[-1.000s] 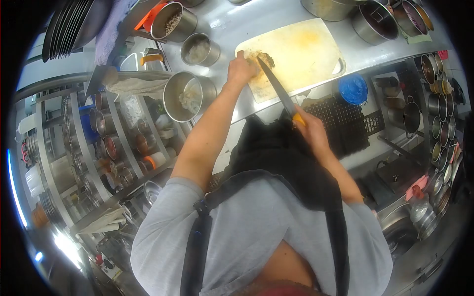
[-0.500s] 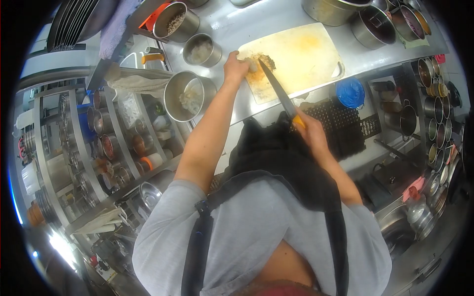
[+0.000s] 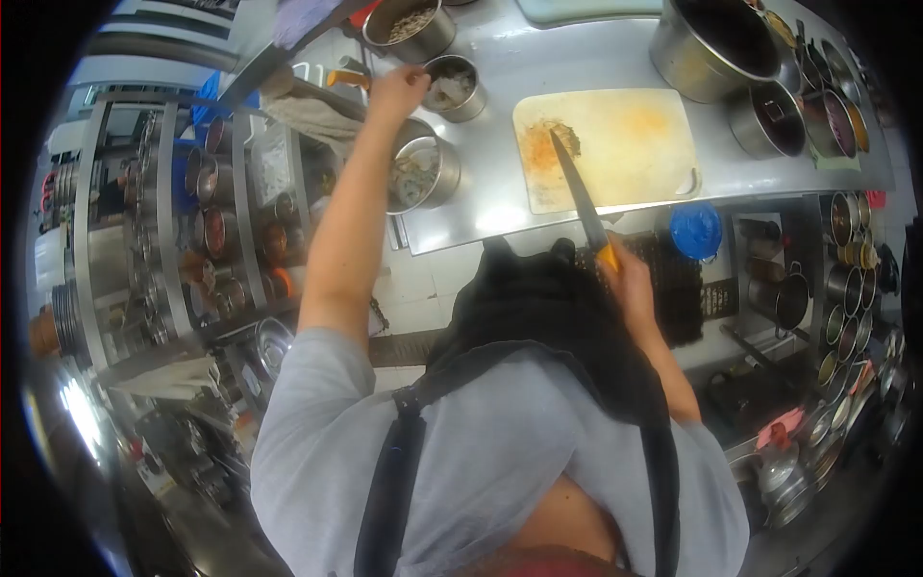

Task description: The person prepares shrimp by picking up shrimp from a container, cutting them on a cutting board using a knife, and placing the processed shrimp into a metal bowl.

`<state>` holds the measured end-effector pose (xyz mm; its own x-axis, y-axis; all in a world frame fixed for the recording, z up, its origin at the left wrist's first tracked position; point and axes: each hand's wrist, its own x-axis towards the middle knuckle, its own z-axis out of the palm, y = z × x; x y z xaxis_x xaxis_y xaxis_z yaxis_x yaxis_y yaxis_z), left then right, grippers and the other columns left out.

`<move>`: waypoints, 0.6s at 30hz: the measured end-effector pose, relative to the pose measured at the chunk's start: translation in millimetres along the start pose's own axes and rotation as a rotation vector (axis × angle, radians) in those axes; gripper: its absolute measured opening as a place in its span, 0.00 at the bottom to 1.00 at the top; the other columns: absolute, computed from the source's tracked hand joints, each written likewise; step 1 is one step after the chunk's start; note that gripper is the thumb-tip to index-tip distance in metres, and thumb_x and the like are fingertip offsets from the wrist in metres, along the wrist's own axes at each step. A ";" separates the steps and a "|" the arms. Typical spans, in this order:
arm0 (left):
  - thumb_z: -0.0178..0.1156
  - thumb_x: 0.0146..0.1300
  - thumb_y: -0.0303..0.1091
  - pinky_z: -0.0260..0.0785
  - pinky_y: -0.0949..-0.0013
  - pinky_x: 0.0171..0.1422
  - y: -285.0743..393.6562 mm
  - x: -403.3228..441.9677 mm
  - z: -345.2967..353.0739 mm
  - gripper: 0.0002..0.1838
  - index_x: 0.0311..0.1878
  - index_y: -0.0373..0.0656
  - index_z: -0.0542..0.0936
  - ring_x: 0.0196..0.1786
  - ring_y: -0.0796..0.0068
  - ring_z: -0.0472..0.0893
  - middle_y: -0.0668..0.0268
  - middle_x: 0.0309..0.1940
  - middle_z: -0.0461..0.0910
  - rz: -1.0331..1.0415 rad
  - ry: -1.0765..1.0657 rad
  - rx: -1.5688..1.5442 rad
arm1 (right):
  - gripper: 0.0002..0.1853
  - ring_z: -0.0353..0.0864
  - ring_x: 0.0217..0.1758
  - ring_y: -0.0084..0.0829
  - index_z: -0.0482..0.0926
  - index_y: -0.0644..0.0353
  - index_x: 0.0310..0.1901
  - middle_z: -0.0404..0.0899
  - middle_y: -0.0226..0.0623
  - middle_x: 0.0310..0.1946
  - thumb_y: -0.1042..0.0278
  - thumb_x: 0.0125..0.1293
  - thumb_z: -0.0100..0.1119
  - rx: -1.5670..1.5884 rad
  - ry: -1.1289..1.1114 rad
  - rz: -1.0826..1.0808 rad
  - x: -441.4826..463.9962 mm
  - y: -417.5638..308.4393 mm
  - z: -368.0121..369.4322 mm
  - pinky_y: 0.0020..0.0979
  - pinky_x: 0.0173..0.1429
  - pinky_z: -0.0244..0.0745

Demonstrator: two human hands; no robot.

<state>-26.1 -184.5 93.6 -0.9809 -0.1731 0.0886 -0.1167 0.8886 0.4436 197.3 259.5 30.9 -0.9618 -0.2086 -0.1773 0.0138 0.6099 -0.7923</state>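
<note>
My right hand (image 3: 628, 281) is wrapped round the orange handle of a long knife (image 3: 580, 195), whose tip rests over the left part of a pale cutting board (image 3: 639, 159). Brown scraps and an orange stain (image 3: 560, 144) lie by the tip. My left hand (image 3: 397, 93) is off the board, at the left rim of a small steel pot (image 3: 470, 109) with whitish translucent pieces (image 3: 448, 91) inside. Its fingers are bent together; whether something is between them is hidden. Just below, partly behind my forearm, a larger steel pot (image 3: 444, 183) holds pale greyish pieces of food.
A steel pot of small brown bits (image 3: 426, 48) stands beyond the small pot. Tall steel pots (image 3: 707, 72) crowd the counter's far right. An orange handle (image 3: 346, 79) sticks out left of my left hand. A blue lid-like object (image 3: 694, 231) is below the counter edge.
My left hand has gone from the board's left edge, where it held a pale piece, to the small pot. The knife stays on the board. The whole view has shifted.
</note>
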 end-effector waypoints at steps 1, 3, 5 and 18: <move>0.63 0.62 0.47 0.77 0.59 0.55 -9.2 -2.8 -12.8 0.18 0.47 0.45 0.87 0.48 0.55 0.87 0.54 0.40 0.88 -0.001 -0.023 -0.049 | 0.27 0.84 0.51 0.54 0.76 0.59 0.65 0.82 0.58 0.49 0.74 0.63 0.69 0.010 0.027 0.005 -0.2 -0.5 0.5 0.39 0.53 0.78; 0.65 0.61 0.45 0.77 0.61 0.53 -24.1 -16.3 -34.6 0.17 0.46 0.43 0.87 0.43 0.60 0.88 0.57 0.38 0.88 0.008 -0.195 0.055 | 0.26 0.85 0.50 0.54 0.77 0.60 0.64 0.83 0.58 0.47 0.73 0.63 0.68 0.020 0.013 0.033 0.1 -9.0 -2.9 0.38 0.51 0.78; 0.65 0.59 0.43 0.77 0.60 0.52 -36.0 -33.1 -32.9 0.16 0.44 0.43 0.88 0.43 0.58 0.88 0.56 0.37 0.88 0.016 -0.360 0.185 | 0.25 0.86 0.47 0.52 0.78 0.60 0.62 0.84 0.57 0.45 0.73 0.63 0.68 0.055 -0.018 0.085 1.6 -22.9 -9.3 0.37 0.50 0.78; 0.59 0.57 0.33 0.77 0.51 0.58 -103.1 -102.0 35.8 0.14 0.44 0.39 0.86 0.50 0.48 0.85 0.47 0.44 0.85 0.031 -0.640 0.525 | 0.22 0.85 0.47 0.50 0.81 0.62 0.58 0.84 0.54 0.46 0.75 0.62 0.68 -0.052 0.076 -0.032 5.8 -6.7 -5.3 0.38 0.51 0.78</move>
<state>80.4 -243.2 6.9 -0.8653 -0.0113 -0.5012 0.0097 0.9992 -0.0392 190.2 258.3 38.2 -0.9794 -0.1716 -0.1063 -0.0296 0.6431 -0.7652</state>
